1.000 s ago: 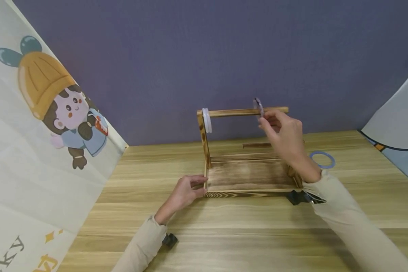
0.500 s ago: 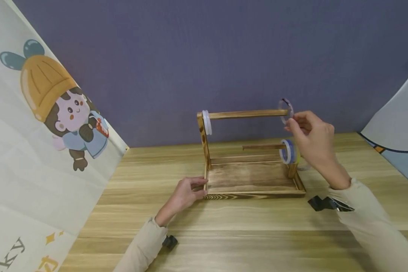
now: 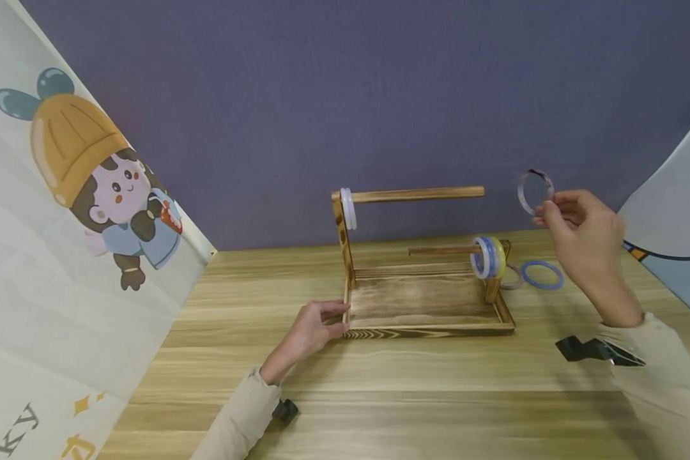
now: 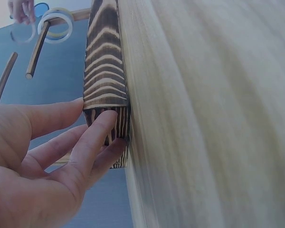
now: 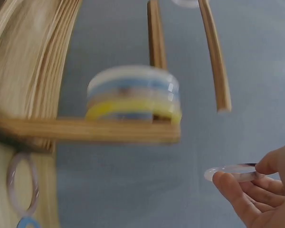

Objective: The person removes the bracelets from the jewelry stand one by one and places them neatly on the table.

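Observation:
My right hand (image 3: 588,239) pinches a pale, translucent bangle (image 3: 535,191) with a dark patch, held in the air right of the upper bar's free end. In the right wrist view the same bangle (image 5: 232,172) sits between thumb and fingers. With thumb and fingers, my left hand (image 3: 310,329) grips the left front corner of a wooden bangle stand (image 3: 431,331). The left wrist view shows its fingertips on the striped end of the tray (image 4: 107,71). White bangles (image 3: 348,209) hang at the left end of the upper bar (image 3: 420,193). White, blue and yellow bangles (image 3: 483,257) hang on the lower bar (image 3: 439,250).
A blue bangle (image 3: 543,275) lies on the wooden table (image 3: 379,396) right of the stand, beside a pinkish-brown bangle (image 3: 513,278) partly behind the post. A dark blue wall (image 3: 345,96) stands behind. A printed cartoon panel (image 3: 11,255) borders the left side.
My right hand has drawn the pale bangle rightward along the upper bar and off its free end. The bangles on the lower bar have come into sight. My left hand has stayed in place.

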The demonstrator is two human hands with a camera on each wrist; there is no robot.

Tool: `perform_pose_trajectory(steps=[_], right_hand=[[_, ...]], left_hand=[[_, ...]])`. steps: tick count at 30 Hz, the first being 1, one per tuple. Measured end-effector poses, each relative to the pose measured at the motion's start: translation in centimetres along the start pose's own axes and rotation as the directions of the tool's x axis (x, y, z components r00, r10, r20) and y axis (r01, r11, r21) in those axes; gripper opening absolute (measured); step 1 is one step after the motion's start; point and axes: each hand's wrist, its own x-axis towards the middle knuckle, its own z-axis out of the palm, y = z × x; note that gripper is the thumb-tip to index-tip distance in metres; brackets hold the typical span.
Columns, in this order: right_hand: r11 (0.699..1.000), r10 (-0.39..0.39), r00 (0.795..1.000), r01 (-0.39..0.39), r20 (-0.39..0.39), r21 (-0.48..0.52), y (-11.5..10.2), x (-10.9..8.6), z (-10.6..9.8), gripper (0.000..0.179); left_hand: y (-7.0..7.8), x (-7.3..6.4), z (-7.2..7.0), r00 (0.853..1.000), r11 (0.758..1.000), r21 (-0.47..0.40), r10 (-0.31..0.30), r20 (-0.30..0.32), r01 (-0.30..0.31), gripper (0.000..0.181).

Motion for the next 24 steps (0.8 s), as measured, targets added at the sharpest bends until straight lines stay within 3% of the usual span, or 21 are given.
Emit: perform_pose_trajectory(steps=[4,8,16,24], right_hand=[[0.996,0.091,0.996,-0.091,-0.022,-0.007,2.0,-0.3,-1.2,0.023],[0.992,0.116,0.992,-0.118,-0.039,-0.049,4.4,-0.8,-2.2,0.027],[0.97,0.182,0.982,-0.169,0.061,-0.174,9.1,-1.0,-4.1,0.035],[0.934,0.311,0.945,-0.284,0.103,-0.218,13.2,-1.4,-5.4,0.042]], left_hand=[[0.0,0.0,0.0,1.0,1.0,0.005,-0.011,-0.003,0.011,0.038],[0.0,0.0,-0.1,1.0,1.0,0.018,-0.008,0.005,0.008,0.038],[0.0,0.1,0.0,1.0,1.0,-0.005,-0.014,0.006,0.014,0.038],[0.4,0.0,-0.1,0.999,0.999,0.013,-0.044,0.006,0.044,0.039]])
